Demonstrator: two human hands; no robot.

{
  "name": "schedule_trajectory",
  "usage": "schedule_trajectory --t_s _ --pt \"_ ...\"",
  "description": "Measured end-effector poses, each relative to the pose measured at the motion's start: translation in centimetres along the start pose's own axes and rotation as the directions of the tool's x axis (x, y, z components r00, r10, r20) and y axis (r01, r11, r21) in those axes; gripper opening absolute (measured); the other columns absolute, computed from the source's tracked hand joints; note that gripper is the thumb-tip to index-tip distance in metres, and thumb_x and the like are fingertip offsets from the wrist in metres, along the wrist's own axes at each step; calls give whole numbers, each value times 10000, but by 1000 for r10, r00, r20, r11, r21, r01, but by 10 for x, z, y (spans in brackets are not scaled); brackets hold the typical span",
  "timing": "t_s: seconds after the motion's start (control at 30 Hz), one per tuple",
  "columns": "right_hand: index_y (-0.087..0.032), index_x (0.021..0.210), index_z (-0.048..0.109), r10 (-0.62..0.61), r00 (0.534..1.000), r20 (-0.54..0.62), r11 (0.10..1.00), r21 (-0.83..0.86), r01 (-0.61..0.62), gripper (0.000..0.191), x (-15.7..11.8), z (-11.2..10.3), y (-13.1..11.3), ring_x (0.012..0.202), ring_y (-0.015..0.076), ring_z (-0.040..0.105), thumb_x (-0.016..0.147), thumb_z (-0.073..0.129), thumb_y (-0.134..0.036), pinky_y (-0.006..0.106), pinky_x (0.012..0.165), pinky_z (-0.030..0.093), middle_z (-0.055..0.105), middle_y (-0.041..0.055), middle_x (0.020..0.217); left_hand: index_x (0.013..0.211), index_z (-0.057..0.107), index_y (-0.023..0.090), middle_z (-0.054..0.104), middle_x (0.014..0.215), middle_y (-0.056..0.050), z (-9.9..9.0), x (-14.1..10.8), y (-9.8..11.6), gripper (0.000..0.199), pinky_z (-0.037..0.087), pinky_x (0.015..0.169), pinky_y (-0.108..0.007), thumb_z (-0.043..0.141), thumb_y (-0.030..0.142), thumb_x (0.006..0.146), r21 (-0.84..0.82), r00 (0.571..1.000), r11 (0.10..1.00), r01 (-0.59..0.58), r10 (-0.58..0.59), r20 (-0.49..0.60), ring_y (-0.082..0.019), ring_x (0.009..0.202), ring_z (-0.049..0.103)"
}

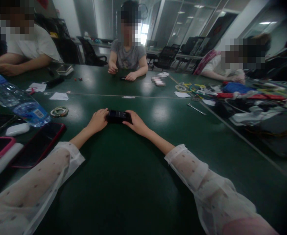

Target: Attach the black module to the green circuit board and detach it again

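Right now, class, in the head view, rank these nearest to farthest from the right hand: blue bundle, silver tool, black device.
1. Black device: touching the right hand.
2. Silver tool: off to the right.
3. Blue bundle: farther right.

No text is legible; the bottle label point(33, 115) seemingly bears a barcode point(39, 113).

The one view looks from the wearer's head, above and behind the left hand point(98, 121) and right hand point(137, 124), facing forward and down across the table point(124, 182). The sleeves point(35, 187) come nearest the lens, the hands farther off; beyond them it takes in a seated person point(128, 54) and chairs point(166, 58).
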State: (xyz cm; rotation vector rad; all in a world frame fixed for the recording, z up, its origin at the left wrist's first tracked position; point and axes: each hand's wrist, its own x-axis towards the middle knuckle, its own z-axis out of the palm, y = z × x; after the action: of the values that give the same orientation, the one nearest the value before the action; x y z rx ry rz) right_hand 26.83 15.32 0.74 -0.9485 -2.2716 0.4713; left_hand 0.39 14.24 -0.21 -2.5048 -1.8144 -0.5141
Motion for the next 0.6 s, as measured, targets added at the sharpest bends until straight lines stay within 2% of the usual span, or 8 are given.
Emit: schedule_trajectory --t_s 0.1,0.37,0.6 --pt "-192 1350 447 1 1000 -2 1000 -9 -1 547 1 1 2 1212 302 591 889 671 -383 561 1025 504 583 156 1306 1408 486 87 482 1502 -172 0 0 0 530 365 1148 -505 446 150 884 -12 1000 1000 0 0 -1 -322 1396 425" --pt "-179 1349 445 -1 1000 4 1000 -10 1 545 0 -1 -1 1204 302 592 893 668 -378 548 1023 506 586 166 1299 1440 453 140 476 1513 -146 0 1 -1 558 365 1146 -514 453 154 882 0 1000 1000 8 -8 5 -310 1405 420" --pt "-201 1359 442 -11 1000 -1 1000 -4 11 542 1 2 2 1227 301 582 897 667 -375 558 1037 491 580 153 1310 1416 482 116 483 1505 -153 2 1 -2 546 361 1150 -513 464 143 871 -17 1000 1000 2 -2 -2 -317 1404 421"
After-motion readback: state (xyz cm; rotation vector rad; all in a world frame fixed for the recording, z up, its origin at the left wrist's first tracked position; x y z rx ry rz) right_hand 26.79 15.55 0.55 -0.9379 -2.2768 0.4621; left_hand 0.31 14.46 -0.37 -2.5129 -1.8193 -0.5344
